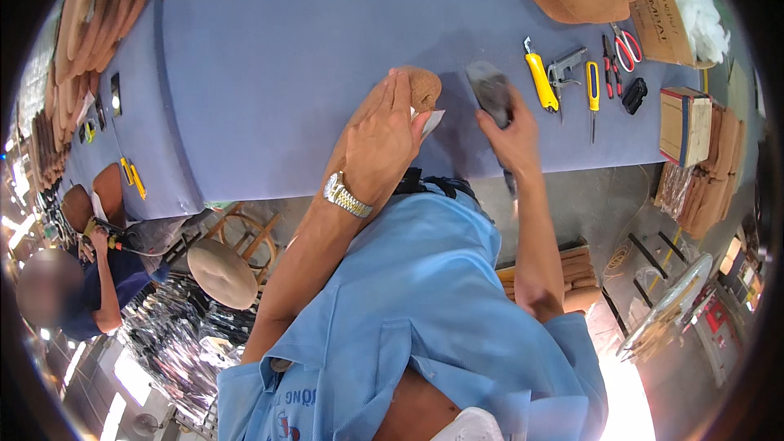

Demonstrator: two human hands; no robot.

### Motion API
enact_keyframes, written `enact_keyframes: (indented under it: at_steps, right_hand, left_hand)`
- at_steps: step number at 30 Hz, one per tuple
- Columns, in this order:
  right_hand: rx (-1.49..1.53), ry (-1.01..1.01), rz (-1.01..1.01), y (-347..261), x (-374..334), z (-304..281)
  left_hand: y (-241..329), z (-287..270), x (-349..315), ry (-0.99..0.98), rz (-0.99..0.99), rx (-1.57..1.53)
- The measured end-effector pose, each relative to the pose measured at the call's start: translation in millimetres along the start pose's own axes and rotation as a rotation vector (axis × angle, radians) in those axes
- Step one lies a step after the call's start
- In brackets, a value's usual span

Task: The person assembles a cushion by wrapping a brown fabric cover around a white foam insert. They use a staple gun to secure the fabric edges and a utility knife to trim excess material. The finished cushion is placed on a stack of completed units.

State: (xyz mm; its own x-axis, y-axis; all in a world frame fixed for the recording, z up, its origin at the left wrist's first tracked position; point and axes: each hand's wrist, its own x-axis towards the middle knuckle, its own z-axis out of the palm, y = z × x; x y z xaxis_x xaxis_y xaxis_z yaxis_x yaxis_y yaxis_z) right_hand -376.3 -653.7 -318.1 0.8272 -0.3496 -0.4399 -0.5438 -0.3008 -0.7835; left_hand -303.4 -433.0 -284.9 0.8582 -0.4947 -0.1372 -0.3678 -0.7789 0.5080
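My left hand, with a metal watch on its wrist, lies over a brown padded piece at the near edge of the blue-covered table. Its fingers stretch along the top of the piece and its thumb is bent at the side, holding it. A small white flap sticks out beside the thumb. To the right, my right hand is closed around a dark grey tool that looks like a staple gun. Motion smears the tool, and it is held apart from the padded piece. A dark hose-like length hangs below that hand.
Right of my hands lie a yellow cutter, a grey gun-shaped tool, a screwdriver, pliers and red-handled scissors. A carton with white stuffing stands behind. At left, a person works beside a round stool.
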Motion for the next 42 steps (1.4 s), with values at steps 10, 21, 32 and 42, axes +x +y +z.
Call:
enact_keyframes:
  at_steps: [10,21,32,42]
  right_hand:
    - [0.241,-0.16,-0.378,-50,-47,-1]
    - [0.187,-0.249,-0.189,-76,-40,2]
    - [0.065,-0.358,-0.136,-88,-23,2]
    - [0.202,-0.135,-0.484,-56,-31,21]
  left_hand:
    - [4,-12,7,-0.087,-0.03,-0.097]
    - [-4,-14,15,-0.155,0.006,-0.085]
    - [-10,-18,23,-0.241,0.007,-0.155]
    - [-16,-25,23,-0.141,0.062,-0.18]
